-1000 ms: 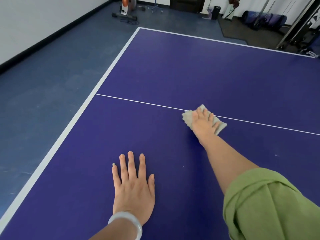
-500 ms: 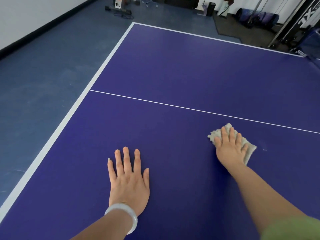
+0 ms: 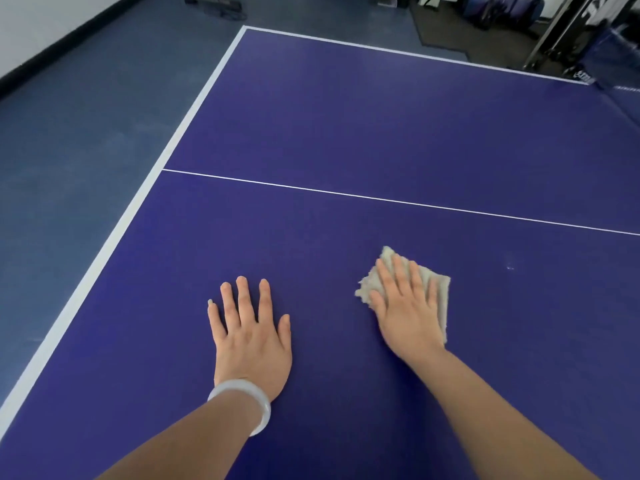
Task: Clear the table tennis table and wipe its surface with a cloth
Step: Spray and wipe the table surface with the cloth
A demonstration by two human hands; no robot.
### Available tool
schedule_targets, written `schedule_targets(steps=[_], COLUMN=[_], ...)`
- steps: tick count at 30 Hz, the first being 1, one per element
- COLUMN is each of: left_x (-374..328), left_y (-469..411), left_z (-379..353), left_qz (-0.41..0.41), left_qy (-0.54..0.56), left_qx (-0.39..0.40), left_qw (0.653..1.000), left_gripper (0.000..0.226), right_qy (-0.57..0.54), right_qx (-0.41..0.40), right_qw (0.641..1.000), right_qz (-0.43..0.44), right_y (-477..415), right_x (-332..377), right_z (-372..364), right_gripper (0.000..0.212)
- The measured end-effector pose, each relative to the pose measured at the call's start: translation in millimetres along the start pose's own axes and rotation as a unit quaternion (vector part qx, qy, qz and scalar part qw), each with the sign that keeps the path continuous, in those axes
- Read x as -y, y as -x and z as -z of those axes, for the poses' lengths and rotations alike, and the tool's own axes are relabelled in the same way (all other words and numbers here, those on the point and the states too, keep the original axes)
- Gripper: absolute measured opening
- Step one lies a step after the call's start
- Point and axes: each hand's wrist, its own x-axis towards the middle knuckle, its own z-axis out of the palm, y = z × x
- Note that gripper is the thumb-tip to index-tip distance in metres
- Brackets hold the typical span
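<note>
The blue table tennis table point(image 3: 381, 126) fills the view, with white edge lines and a thin white centre line. A small beige cloth point(image 3: 440, 289) lies flat on it, on the near side of the centre line. My right hand point(image 3: 407, 313) presses flat on top of the cloth, fingers spread, covering most of it. My left hand point(image 3: 251, 330) rests palm down on the bare surface to the left, fingers apart, with a pale bangle point(image 3: 242, 400) on the wrist. A small whitish speck point(image 3: 509, 266) marks the surface right of the cloth.
The table's left edge point(image 3: 114, 233) drops to blue-grey floor point(image 3: 76, 140). Beyond the far edge stand dark gym equipment point(image 3: 554, 32) and bags. Part of a dark blue net point(image 3: 620, 64) shows at the far right corner.
My right hand has dragged the cloth from the centre line back toward me and to the right, then a little leftward. My left hand has stayed planted on the table.
</note>
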Motion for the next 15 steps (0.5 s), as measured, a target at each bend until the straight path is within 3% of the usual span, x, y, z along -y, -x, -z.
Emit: schedule_targets(steps=[2, 4, 6, 9, 11, 13, 15], left_x=[-0.2, 0.4, -0.3, -0.9, -0.3, -1.1, -1.8], left_y=[1.0, 1.4, 0.3, -0.7, -0.5, -0.1, 0.7], left_z=[0.6, 2.5, 4.1, 7.0, 8.4, 9.3, 10.2], left_qz=[0.003, 0.005, 0.004, 0.001, 0.000, 0.001, 0.003], left_qy=[-0.004, -0.005, -0.009, -0.009, -0.004, 0.003, 0.008], left_qx=[0.009, 0.017, 0.021, 0.022, 0.024, 0.024, 0.029], left_qw=[1.000, 1.000, 1.000, 1.000, 1.000, 1.000, 1.000], left_gripper=[0.068, 0.068, 0.068, 0.069, 0.070, 0.070, 0.068], right_qy=[-0.022, -0.045, -0.053, -0.024, 0.003, 0.023, 0.029], right_qx=[0.003, 0.001, -0.016, -0.035, -0.030, -0.024, -0.029], right_qw=[0.989, 0.976, 0.980, 0.999, 0.996, 0.997, 0.999], right_qz=[-0.143, -0.215, -0.191, 0.001, 0.085, 0.063, -0.027], right_y=[-11.1, -22.2, -23.5, 16.7, 63.9, 95.5, 99.2], right_x=[-28.2, -13.4, 28.3, 85.9, 83.8, 43.1, -12.0], right_z=[10.2, 11.0, 0.1, -24.7, -34.3, -33.4, -23.2], right_gripper=[0.059, 0.060, 0.061, 0.060, 0.060, 0.061, 0.061])
